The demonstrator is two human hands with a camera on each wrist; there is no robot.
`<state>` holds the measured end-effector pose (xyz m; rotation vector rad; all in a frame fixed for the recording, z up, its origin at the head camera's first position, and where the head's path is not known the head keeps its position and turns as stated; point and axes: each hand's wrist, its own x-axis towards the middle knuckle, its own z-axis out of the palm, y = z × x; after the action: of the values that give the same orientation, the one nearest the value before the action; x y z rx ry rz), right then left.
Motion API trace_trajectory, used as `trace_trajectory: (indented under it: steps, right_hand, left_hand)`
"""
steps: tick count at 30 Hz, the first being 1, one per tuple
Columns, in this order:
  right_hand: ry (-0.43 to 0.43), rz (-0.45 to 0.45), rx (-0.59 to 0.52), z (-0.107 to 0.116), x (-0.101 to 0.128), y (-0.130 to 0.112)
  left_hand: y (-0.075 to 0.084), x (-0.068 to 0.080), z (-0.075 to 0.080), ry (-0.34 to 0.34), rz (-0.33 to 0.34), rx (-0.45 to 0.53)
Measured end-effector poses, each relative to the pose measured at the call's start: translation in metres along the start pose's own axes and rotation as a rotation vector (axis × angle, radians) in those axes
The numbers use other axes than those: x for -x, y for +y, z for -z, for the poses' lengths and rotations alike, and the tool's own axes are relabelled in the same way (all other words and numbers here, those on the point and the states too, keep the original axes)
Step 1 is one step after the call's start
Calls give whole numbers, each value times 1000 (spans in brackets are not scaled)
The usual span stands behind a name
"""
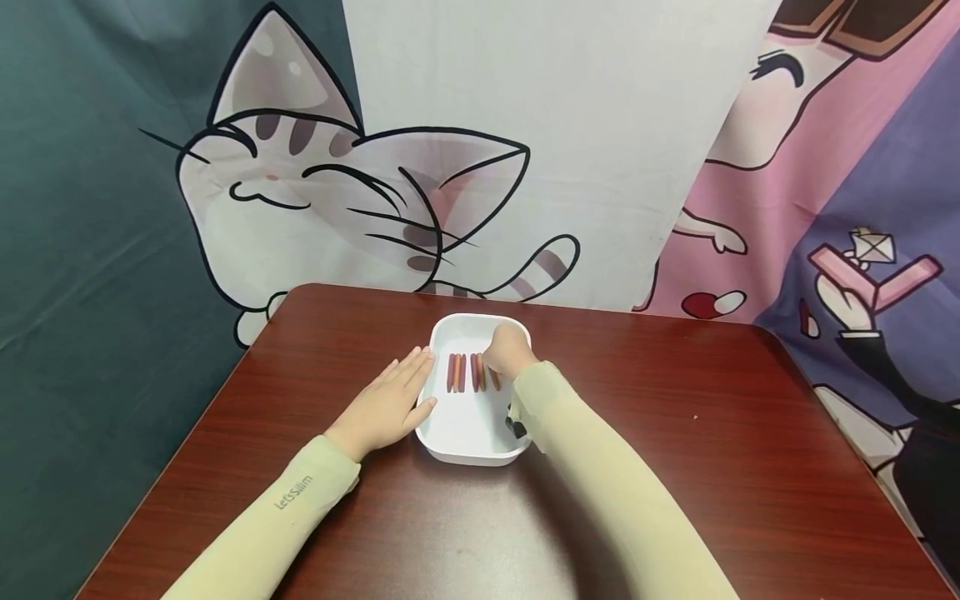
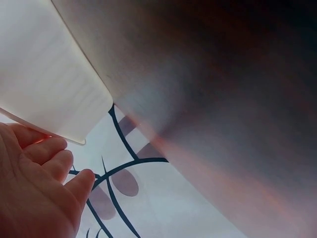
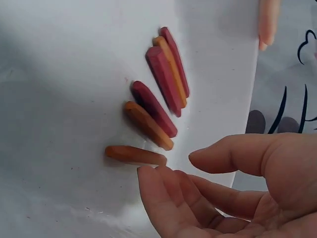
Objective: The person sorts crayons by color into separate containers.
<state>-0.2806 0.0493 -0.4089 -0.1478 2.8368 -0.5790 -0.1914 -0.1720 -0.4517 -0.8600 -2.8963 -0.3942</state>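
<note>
A white tray (image 1: 472, 435) holds several crayon-like sticks in dull red and orange. My left hand (image 1: 381, 410) lies with straight fingers against its left rim, the thumb spread apart. Over the tray's right side is my right hand (image 1: 510, 348). In the right wrist view, the fingertips of that hand touch or nearly touch the end of a lone orange stick (image 3: 134, 155), while the thumb stands apart from them. Beside it lie another orange stick (image 3: 147, 126) and a dark red stick (image 3: 154, 110). Two red sticks with an orange one (image 3: 172, 69) between them form a close group.
The tray stands on a reddish-brown wooden table (image 1: 637, 400), near its far edge. Behind hangs a cloth backdrop (image 1: 600, 125) with cartoon cats. A small black device (image 1: 516, 425) sits at the right cuff, above the tray's right rim.
</note>
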Motion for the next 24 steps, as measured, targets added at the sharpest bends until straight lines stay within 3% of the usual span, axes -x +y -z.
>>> trace_trajectory:
  steps: [3, 8, 13, 17, 24]
  right_hand:
    - [-29, -18, -58, 2, 1, 0]
    - [-23, 1, -251, 12, 10, -1]
    - [-1, 116, -389, 21, 22, 2]
    - [105, 238, -403, 26, 33, 10]
    - [376, 429, -287, 38, 46, 40]
  left_hand:
    - [0, 1, 0, -9, 5, -7]
    - [-2, 2, 1, -9, 11, 2]
    - [-6, 4, 3, -24, 26, 12]
    - [-8, 7, 3, -21, 39, 19]
    - [-11, 12, 5, -35, 65, 59]
